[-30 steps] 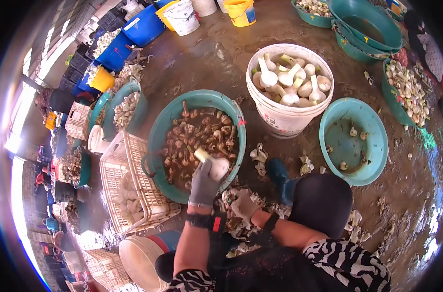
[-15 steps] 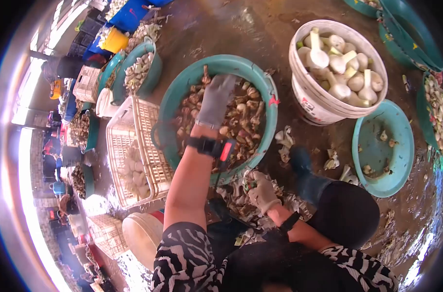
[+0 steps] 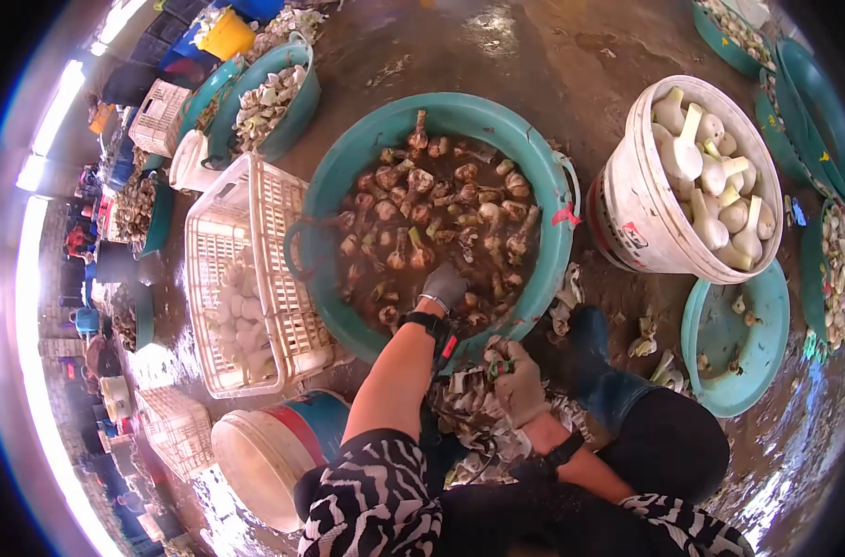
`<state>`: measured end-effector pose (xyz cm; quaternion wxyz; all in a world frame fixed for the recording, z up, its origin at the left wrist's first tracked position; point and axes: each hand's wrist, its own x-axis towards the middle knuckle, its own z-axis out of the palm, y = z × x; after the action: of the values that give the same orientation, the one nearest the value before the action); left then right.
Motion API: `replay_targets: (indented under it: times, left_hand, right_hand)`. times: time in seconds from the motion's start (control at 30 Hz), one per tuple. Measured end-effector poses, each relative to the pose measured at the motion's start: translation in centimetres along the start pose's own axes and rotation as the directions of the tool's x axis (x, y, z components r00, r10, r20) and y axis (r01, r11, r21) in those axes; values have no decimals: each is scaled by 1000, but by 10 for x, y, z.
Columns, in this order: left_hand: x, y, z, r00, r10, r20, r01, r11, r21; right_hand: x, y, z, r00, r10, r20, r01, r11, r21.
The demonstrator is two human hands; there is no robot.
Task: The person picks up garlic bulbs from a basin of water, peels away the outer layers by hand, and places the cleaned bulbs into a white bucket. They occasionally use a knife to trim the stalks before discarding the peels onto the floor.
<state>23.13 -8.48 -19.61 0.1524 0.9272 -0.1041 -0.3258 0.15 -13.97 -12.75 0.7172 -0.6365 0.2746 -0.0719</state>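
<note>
In front of me stands a large green tub (image 3: 334, 172) of brown water with many unpeeled garlic bulbs (image 3: 421, 181) floating in it. My left hand (image 3: 446, 286), in a grey glove, reaches into the near part of this water. Its fingers are hidden among the bulbs. Close to the tub's near rim is my right hand (image 3: 517, 395), in a pale glove, with its fingers closed round a small thing showing bits of green and red that I cannot make out. Garlic skins (image 3: 474, 408) lie in a heap beneath it.
A white bucket (image 3: 617, 209) of peeled garlic bulbs (image 3: 682, 158) stands at the right, beside a smaller green basin (image 3: 752, 357) with a few scraps. White plastic crates (image 3: 274, 246) and a lidded bucket (image 3: 255, 455) stand at the left. Scraps litter the wet floor (image 3: 497, 46).
My left hand has come back from the far part of the tub to its near part and now dips into the water. My right hand stays closed near the rim. The view has shifted.
</note>
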Motion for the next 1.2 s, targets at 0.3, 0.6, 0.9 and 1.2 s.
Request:
replay_targets:
  times: [0.3, 0.6, 0.9, 1.2]
  left_hand:
    - [-123, -19, -62, 826, 456, -332, -472, 881, 35]
    - [-199, 15, -85, 788, 600, -133, -614, 783, -103]
    - [-243, 15, -61, 700, 550, -455, -668, 729, -146]
    - [-316, 22, -41, 859, 461, -222, -506, 830, -233]
  right_hand:
    - [0, -16, -1, 984, -180, 2, 175, 949, -263]
    - [2, -52, 1, 981, -156, 116, 146, 985, 86]
    - [-17, -39, -12, 846, -121, 519, -417, 456, 786]
    - [-46, -55, -20, 919, -262, 293, 236, 964, 123]
